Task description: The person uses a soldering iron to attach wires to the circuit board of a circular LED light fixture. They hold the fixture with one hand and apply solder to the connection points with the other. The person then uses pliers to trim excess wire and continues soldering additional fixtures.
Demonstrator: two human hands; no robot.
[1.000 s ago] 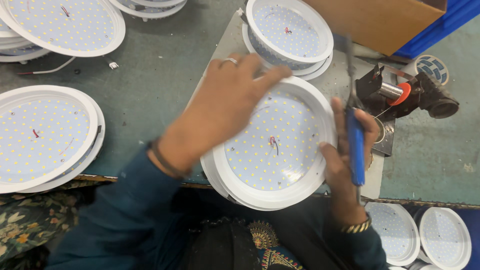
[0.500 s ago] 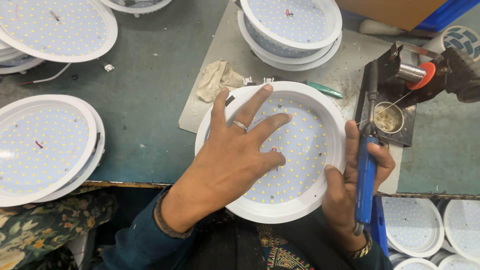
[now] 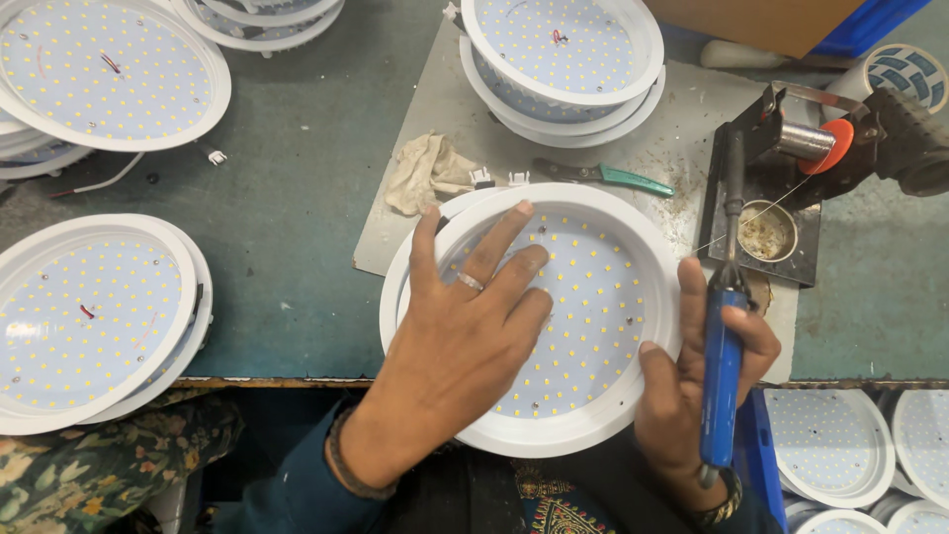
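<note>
My left hand [image 3: 465,326] lies flat, fingers spread, on the dotted board inside a round white lamp panel [image 3: 593,326] at the table's near edge. A ring is on one finger. My right hand [image 3: 707,381] grips the blue handle of a soldering iron [image 3: 724,336] at the panel's right rim; its dark tip points away toward a small metal stand [image 3: 766,229] with a tin of residue. The panel rests on another white panel beneath it.
Stacks of similar white panels sit at the far centre [image 3: 563,54], top left [image 3: 104,74] and left [image 3: 89,321], with more below right [image 3: 830,440]. A crumpled rag [image 3: 425,170], green-handled cutters [image 3: 608,176], a solder spool [image 3: 820,143] and a grey mat [image 3: 682,129] lie nearby.
My left hand slid from the panel's upper left rim down onto its face and spread flat. The right hand with the iron stayed at the right rim, the tip now over the stand.
</note>
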